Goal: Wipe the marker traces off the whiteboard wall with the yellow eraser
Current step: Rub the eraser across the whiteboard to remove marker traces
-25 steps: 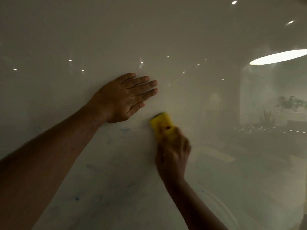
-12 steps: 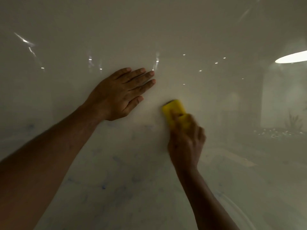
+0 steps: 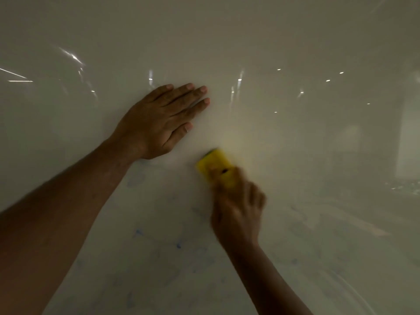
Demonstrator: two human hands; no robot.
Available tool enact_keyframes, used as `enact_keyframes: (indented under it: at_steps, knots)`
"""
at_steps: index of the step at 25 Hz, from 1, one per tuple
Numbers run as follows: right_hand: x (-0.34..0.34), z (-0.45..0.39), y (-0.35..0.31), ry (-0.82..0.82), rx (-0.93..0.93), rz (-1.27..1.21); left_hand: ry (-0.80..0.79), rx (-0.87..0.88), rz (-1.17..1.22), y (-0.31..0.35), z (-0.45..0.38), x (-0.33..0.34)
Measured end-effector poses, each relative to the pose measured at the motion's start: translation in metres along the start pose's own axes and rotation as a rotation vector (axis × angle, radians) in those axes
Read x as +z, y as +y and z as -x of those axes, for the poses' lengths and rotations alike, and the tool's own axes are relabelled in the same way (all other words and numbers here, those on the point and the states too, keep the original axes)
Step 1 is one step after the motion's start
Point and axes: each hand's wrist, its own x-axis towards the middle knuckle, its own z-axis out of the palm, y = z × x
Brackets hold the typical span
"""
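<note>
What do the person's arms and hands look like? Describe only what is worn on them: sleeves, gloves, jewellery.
Both arms are bare as far as the frame shows: no sleeve reaches either forearm. The left hand has no glove, ring or watch, and its short nails show clearly. The right hand is also ungloved, with nothing visible at the wrist, but motion blur hides finer details such as rings.

Left hand [image 3: 159, 123] lies flat on the glossy white whiteboard wall [image 3: 295, 42]. Yellow rectangular eraser [image 3: 213, 167], held in right hand [image 3: 238, 212], sits lower right of it. Faint blue marker traces [image 3: 159, 242] lie below both.

The left hand [image 3: 159, 123] lies flat, fingers together, on the wall [image 3: 295, 42], while the blurred right hand [image 3: 238, 210], below-right of it, grips the eraser [image 3: 213, 164].
</note>
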Motion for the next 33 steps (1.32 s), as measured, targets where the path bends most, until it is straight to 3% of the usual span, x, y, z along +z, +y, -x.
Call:
enact_keyframes:
  at_steps: [1,2,3,5,6,9,10,11,13,14,17,18,20,21,22,24,25,26,28,29,32,33]
  knots:
    - [0.001,0.007,-0.010,-0.034,-0.212,0.025,-0.002,-0.009,-0.004,-0.004,0.004,-0.002]
    - [0.001,0.006,-0.009,-0.047,-0.289,0.037,0.000,-0.028,-0.008,-0.008,0.008,-0.003]
    - [0.004,-0.002,-0.004,-0.035,-0.193,0.029,0.001,-0.049,-0.012,-0.012,0.013,-0.004]
    - [0.005,-0.020,-0.007,0.088,0.278,-0.073,-0.001,-0.081,-0.023,-0.016,0.024,-0.005]
    - [0.008,-0.021,-0.017,0.112,0.306,-0.088,-0.002,-0.082,-0.031,-0.019,0.028,-0.007]
    - [0.016,0.003,-0.052,-0.018,-0.368,-0.036,-0.019,-0.061,-0.034,-0.028,0.031,-0.011]
    - [0.020,0.002,-0.050,-0.015,-0.429,-0.027,-0.024,-0.070,-0.036,-0.030,0.033,-0.011]
    - [0.023,-0.007,-0.046,0.010,-0.325,-0.025,-0.024,-0.081,-0.042,-0.032,0.036,-0.010]
    - [0.023,-0.025,-0.048,0.083,0.080,-0.102,-0.017,-0.089,-0.050,-0.034,0.040,-0.009]
    - [0.025,-0.026,-0.056,0.083,0.086,-0.105,-0.012,-0.085,-0.050,-0.035,0.040,-0.008]
    - [0.023,-0.018,-0.071,-0.005,-0.381,-0.030,-0.008,-0.070,-0.038,-0.041,0.042,-0.008]
    - [0.025,-0.026,-0.064,0.019,-0.355,-0.031,-0.006,-0.074,-0.045,-0.044,0.044,-0.007]
    - [0.021,-0.046,-0.059,0.070,-0.036,-0.079,0.004,-0.092,-0.065,-0.051,0.051,-0.006]
    - [0.021,-0.049,-0.065,0.075,0.027,-0.092,0.009,-0.104,-0.067,-0.053,0.054,-0.006]
    - [0.024,-0.045,-0.076,0.043,-0.074,-0.077,0.015,-0.114,-0.063,-0.054,0.055,-0.007]
    - [0.021,-0.030,-0.094,-0.053,-0.454,-0.023,0.014,-0.130,-0.048,-0.056,0.056,-0.008]
    - [0.022,-0.033,-0.089,-0.060,-0.523,-0.001,0.016,-0.146,-0.047,-0.057,0.059,-0.008]
    - [0.024,-0.042,-0.080,-0.028,-0.464,0.016,0.021,-0.167,-0.048,-0.059,0.063,-0.008]
    - [0.024,-0.061,-0.073,0.045,-0.134,-0.024,0.033,-0.206,-0.049,-0.065,0.072,-0.011]
    - [0.026,-0.061,-0.078,0.054,-0.086,-0.045,0.038,-0.218,-0.047,-0.067,0.075,-0.013]
    - [0.029,-0.034,-0.098,-0.022,-0.520,-0.016,0.047,-0.236,-0.031,-0.069,0.079,-0.016]
    - [0.030,-0.036,-0.091,-0.010,-0.541,-0.003,0.049,-0.240,-0.028,-0.069,0.080,-0.016]
